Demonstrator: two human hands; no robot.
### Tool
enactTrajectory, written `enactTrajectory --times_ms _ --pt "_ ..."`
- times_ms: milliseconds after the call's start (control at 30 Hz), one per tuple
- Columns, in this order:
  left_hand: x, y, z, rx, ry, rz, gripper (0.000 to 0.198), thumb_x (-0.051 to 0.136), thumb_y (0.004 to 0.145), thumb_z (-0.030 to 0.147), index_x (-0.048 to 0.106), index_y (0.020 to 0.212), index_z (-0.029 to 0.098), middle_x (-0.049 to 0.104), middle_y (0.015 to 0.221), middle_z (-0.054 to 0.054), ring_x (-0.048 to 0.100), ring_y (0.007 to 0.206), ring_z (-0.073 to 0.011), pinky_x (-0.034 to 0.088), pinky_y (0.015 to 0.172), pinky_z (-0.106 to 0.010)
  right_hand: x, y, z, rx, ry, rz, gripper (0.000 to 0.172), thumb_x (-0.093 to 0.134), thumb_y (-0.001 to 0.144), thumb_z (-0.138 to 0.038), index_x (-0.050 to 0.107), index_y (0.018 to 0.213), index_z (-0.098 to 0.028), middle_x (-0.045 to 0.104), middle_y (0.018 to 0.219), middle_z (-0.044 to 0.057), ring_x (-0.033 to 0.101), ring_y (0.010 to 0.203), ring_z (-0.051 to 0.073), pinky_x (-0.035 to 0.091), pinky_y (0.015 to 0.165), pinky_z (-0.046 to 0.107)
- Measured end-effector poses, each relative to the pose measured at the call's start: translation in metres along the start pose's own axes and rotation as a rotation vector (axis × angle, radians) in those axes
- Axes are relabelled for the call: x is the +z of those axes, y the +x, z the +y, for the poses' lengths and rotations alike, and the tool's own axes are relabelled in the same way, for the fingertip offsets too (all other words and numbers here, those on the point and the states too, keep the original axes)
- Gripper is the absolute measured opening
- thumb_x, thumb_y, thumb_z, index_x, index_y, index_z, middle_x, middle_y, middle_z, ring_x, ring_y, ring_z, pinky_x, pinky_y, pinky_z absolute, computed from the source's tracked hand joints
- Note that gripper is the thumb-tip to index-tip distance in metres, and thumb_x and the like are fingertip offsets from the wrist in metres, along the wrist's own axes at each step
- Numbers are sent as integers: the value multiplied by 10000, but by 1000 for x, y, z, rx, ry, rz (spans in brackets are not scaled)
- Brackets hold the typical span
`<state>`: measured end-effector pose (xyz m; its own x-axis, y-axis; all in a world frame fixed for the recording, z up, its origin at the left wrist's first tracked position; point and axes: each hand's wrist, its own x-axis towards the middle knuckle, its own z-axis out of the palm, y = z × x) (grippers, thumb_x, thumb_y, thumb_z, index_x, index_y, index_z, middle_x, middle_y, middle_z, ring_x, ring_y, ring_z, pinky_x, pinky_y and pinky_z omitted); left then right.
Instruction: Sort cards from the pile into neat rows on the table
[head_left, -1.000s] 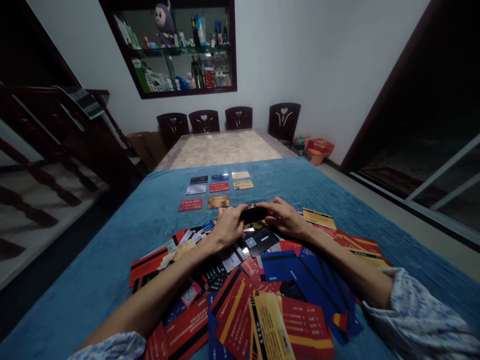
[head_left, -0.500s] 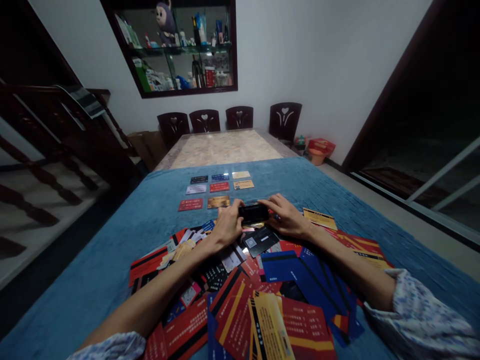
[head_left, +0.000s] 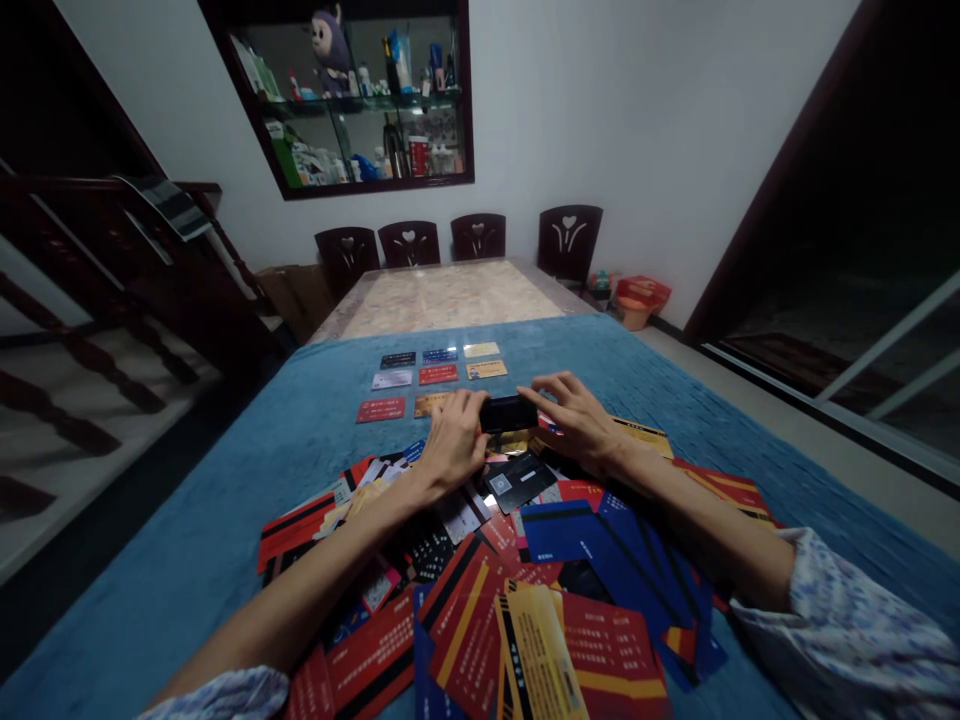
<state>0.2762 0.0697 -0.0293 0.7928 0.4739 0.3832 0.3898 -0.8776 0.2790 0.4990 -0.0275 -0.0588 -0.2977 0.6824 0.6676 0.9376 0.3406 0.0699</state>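
A black card [head_left: 510,414] is held up on edge above the near pile, its dark face toward me. My left hand [head_left: 455,440] is closed on its left end, fingertips over the upper corner and thumb below. At the right end, my right hand [head_left: 576,420] pinches the upper corner, its other fingers loosely curled. Below them, another black card [head_left: 521,482] with a printed square lies flat on the pile. Beyond my left hand, a gold card [head_left: 429,404] is partly covered by my fingers. A red card [head_left: 381,410] lies left of it.
Rows of cards, among them a second red card [head_left: 438,374], lie on the blue cloth [head_left: 300,440]. Nearer me spread many overlapping cards, with blue cards [head_left: 600,545] and a yellow card [head_left: 541,650] on top. Chairs [head_left: 570,240] stand around the table's far end.
Both hands and the black card have risen slightly and shifted a little away from me. My left fingers now cover more of the gold card; the right fingers have lifted.
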Motion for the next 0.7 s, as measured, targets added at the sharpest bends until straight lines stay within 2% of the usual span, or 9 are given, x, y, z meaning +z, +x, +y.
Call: enactTrajectory --times_ms 133,333,500,700 --pt "-2 4 -1 34 26 15 530 573 754 59 497 1267 172 537 1249 -139 492 1193 -291 418 1007 -452 -1 8 9 -20 -33 -54 652 604 872 -255 408 1494 -260 562 1218 145 469 1051 309 465 855 486" --pt "-14 19 -5 6 115 -66 531 584 761 84 512 1281 167 537 1306 -152 472 1221 -317 436 984 -475 0 27 23 -62 -9 -145 609 617 870 -312 453 1448 -210 552 1248 168 466 1042 312 460 835 472" --pt "-18 33 -20 6 150 -88 523 634 764 145 541 1277 163 551 1304 -149 455 1231 -330 432 996 -491 8 43 33 -73 22 -160 563 644 860 -340 516 1386 -181 562 1220 170 470 1022 302 455 847 459" --pt "-10 46 -39 -10 196 -131 455 683 786 237 601 1228 170 576 1250 -138 469 1184 -325 435 967 -485 23 52 51 -55 60 -240 525 687 827 -366 588 1307 -177 582 1195 161 476 994 290 463 840 448"
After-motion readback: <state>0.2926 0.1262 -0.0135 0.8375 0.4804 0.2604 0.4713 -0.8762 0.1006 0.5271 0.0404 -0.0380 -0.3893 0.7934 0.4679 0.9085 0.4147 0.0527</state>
